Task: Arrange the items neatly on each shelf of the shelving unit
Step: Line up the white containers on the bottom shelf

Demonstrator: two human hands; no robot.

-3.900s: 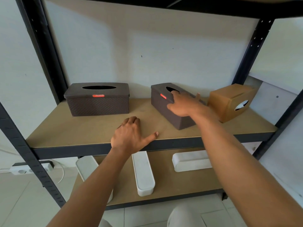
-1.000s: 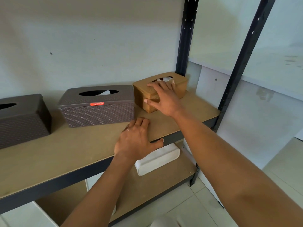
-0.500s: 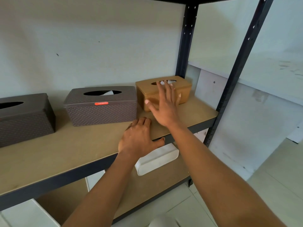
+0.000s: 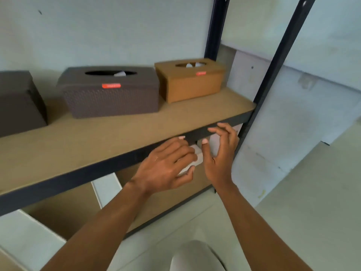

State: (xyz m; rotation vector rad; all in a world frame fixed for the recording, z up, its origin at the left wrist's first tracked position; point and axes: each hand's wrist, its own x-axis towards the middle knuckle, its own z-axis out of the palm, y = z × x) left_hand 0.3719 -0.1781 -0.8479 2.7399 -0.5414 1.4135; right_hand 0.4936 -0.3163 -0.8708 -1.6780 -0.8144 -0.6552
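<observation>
L hand (image 4: pixel 166 165) gripping white box (image 4: pixel 197 155) under shelf rail (image 4: pixel 197 132), R hand (image 4: pixel 220 153) spread beside, brown box (image 4: pixel 111 98) above

The upper shelf (image 4: pixel 117 137) is a tan board in a dark metal frame. In its middle stands a dark brown woven tissue box (image 4: pixel 111 98) with a red label. At its 3 o'clock, just beside it, stands an ochre tissue box (image 4: pixel 193 83). At its 9 o'clock, a little apart, is another dark box (image 4: pixel 17 102), cut by the picture edge. On the lower shelf (image 4: pixel 64 212) lie a long white container (image 4: pixel 106 189) and, at its 2 o'clock, a second white container (image 4: pixel 197 158), partly hidden.
</observation>
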